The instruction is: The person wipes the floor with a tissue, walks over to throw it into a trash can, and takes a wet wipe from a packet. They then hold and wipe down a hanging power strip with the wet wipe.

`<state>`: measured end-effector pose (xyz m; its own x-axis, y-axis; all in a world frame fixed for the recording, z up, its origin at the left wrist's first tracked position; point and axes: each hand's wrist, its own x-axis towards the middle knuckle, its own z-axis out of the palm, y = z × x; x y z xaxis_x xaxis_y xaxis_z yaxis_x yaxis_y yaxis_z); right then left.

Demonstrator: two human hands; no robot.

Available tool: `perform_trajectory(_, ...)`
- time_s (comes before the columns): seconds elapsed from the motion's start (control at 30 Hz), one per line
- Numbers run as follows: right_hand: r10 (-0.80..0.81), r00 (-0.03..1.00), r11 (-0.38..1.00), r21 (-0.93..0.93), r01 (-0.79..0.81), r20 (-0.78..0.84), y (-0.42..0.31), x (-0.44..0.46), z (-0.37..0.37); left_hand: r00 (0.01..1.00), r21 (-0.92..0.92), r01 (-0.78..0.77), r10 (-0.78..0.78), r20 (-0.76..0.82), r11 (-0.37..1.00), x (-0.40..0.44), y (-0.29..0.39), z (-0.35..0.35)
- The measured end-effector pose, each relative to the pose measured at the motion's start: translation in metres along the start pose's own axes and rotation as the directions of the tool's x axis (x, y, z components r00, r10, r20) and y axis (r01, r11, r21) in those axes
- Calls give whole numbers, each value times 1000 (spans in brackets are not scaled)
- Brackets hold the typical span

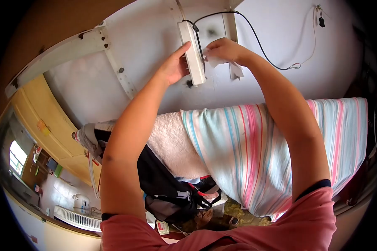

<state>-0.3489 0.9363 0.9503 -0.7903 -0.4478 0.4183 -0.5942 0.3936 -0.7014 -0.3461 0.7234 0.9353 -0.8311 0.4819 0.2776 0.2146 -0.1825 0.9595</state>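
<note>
White plastic forms the long, narrow rectangular housing [192, 56], which stands between the two hands in front of the pale wall panel [276, 25]. Its long axis runs near vertical in the view, the upper end leaning left. The left hand [174, 67] grasps the housing at its left side, thumb on the front edge; the right hand [226, 49] is just right of it, fingers pinched on a crumpled, thin white sheet [215, 62], paper or cloth. Whether the sheet touches the housing cannot be told. The left hand is therefore nearer. Count: housing, one; crumpled sheet, one; thin black flexible cable [259, 43] at the housing, one; multicoloured striped cloth [222, 138] below, one.
</note>
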Motion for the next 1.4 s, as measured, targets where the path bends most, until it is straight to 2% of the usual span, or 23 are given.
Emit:
perform_trajectory(0.07,-318,948,942,-108,319,21,12,13,-11,998,-53,3,-6,-57,999,-1,-2,3)
perform_trajectory(0.1,-194,975,970,127,208,-110,-6,2,-14,998,-28,-5,3,-65,1000,-5,0,7)
perform_trajectory(0.13,-40,978,924,366,114,-205,-18,-7,-16,998,-29,-11,9,-62,1000,-4,-2,6)
perform_trajectory(0.2,-63,966,930,336,147,-251,-24,-11,-15,991,10,-9,10,-132,1000,-3,-3,6)
perform_trajectory(0.27,-241,945,900,312,303,-223,-23,-12,-10,987,39,-31,37,-158,999,-4,-4,9)
perform_trajectory(0.37,-399,877,894,100,437,-269,-30,-15,7,971,46,-14,24,-237,999,-6,-4,20)
perform_trajectory(0.43,-456,854,886,-31,463,-249,-40,-27,20,974,55,-28,40,-222,998,-5,-6,16)
perform_trajectory(0.47,-535,802,844,-149,514,-266,-40,-27,27,977,65,-34,47,-208,997,-3,-8,14)
perform_trajectory(0.5,-586,781,806,-253,535,-217,-38,-26,30,974,64,-55,68,-217,996,-3,-9,18)
perform_trajectory(0.57,-673,726,700,-443,560,-145,-34,-21,36,971,-26,-46,39,-234,999,-5,-6,20)
perform_trajectory(0.6,-675,724,696,-448,560,-143,-33,-18,37,971,-34,-48,39,-237,998,-5,-6,20)
perform_trajectory(0.67,-763,631,582,-570,580,-138,-35,-10,37,971,-35,-27,18,-238,999,-3,-5,18)
perform_trajectory(0.73,-779,590,574,-616,539,-210,-41,13,28,971,-43,-9,-1,-239,999,-1,-3,19)
perform_trajectory(0.8,-685,643,712,-504,490,-342,-47,41,18,968,-41,-12,2,-250,999,-4,-3,22)
perform_trajectory(0.93,-640,674,764,-402,505,-369,-48,52,18,970,-69,-19,2,-243,997,-5,-4,15)
perform_trajectory(1.03,-711,695,683,-337,648,-102,-38,27,32,961,-110,-41,9,-277,993,-3,-3,12)
perform_trajectory(1.07,-648,758,744,-268,612,-71,-38,22,36,960,-107,-46,14,-279,993,-3,-2,11)
perform_trajectory(1.13,-712,694,670,-392,630,-102,-39,34,28,970,-175,-61,17,-244,983,0,-5,9)
perform_trajectory(1.23,-619,713,783,-336,524,-330,-44,57,8,972,-164,-48,8,-236,985,1,-4,11)
perform_trajectory(1.27,-614,716,786,-331,521,-332,-40,57,10,970,-163,-33,-7,-242,986,-1,-3,12)
perform_trajectory(1.33,-668,684,744,-287,604,-294,-37,51,18,971,-157,-39,0,-238,987,0,-5,9)
perform_trajectory(1.37,-626,750,780,-189,597,-214,-33,40,27,970,-149,-62,25,-241,987,0,-6,7)
perform_trajectory(1.4,-730,681,647,-384,659,-60,-32,32,29,969,-139,-86,51,-242,987,1,-5,6)
